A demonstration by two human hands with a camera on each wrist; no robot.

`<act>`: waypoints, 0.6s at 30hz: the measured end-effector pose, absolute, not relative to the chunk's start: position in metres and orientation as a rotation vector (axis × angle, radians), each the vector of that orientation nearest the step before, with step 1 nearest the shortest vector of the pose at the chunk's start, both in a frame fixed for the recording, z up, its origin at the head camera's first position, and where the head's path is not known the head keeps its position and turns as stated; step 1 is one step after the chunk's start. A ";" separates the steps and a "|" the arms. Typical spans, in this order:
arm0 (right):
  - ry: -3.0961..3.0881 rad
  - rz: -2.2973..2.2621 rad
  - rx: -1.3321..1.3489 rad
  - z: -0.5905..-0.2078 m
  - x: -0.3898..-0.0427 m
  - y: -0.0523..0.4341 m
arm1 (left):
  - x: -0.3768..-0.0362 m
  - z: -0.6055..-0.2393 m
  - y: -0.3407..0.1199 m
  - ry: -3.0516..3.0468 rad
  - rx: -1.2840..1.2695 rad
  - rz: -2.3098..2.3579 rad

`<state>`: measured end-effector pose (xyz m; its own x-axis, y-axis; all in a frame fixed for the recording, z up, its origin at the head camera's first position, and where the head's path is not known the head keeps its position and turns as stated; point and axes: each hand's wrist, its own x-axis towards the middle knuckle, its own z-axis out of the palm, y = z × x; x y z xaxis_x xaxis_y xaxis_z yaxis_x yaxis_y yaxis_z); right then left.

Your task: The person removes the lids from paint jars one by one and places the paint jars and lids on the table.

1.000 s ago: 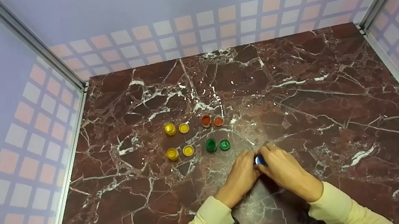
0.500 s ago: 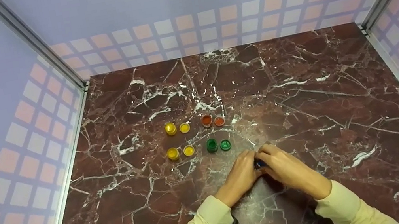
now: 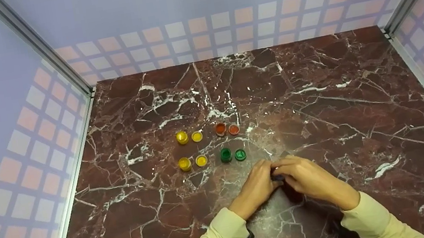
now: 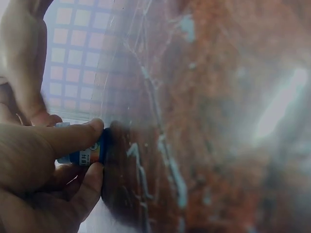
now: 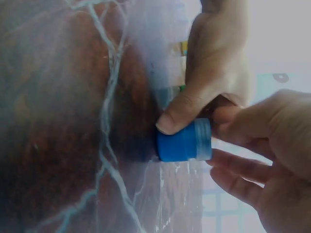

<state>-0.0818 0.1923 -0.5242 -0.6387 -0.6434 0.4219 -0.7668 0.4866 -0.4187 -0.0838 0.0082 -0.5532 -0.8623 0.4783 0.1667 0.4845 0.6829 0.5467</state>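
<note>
Low over the table's near middle, my left hand [image 3: 257, 184] grips a small blue paint jar [image 5: 175, 145] by its body. A printed label [image 4: 85, 158] shows between its thumb and finger in the left wrist view. The jar's clear ribbed lid [image 5: 203, 140] faces my right hand [image 3: 310, 175], whose thumb and fingers [image 5: 238, 167] curl about the lid's edge. From the head view the jar is mostly hidden between both hands. Its base is at the tabletop in the wrist views.
Left of the hands stand two yellow jars [image 3: 181, 137], an orange-red jar [image 3: 220, 129] and a green jar [image 3: 226, 155], uncapped. Each has a paint-smeared lid, such as the green lid [image 3: 240, 155], at its right. Panels [image 3: 207, 36] enclose the marble-patterned table [image 3: 146, 214].
My right hand has turned and shifted slightly right at the blue jar, its fingers now lying further across the top. The left hand keeps its hold almost in place.
</note>
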 end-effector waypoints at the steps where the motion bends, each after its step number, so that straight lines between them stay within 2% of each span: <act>1: -2.530 0.915 1.168 -0.523 -0.082 0.192 | -0.084 -0.554 0.008 -2.865 -0.827 -0.941; 6: -2.591 1.079 0.844 -0.520 -0.080 0.189 | -0.083 -0.555 0.007 -2.830 -0.838 -0.981; 11: -2.703 0.997 0.474 -0.520 -0.073 0.180 | -0.084 -0.555 0.007 -2.847 -0.824 -1.006; 14: -2.742 0.898 0.357 -0.518 -0.069 0.172 | -0.084 -0.555 0.008 -2.858 -0.817 -0.991; 18: -2.766 0.794 0.339 -0.517 -0.067 0.163 | -0.084 -0.554 0.008 -2.863 -0.822 -0.968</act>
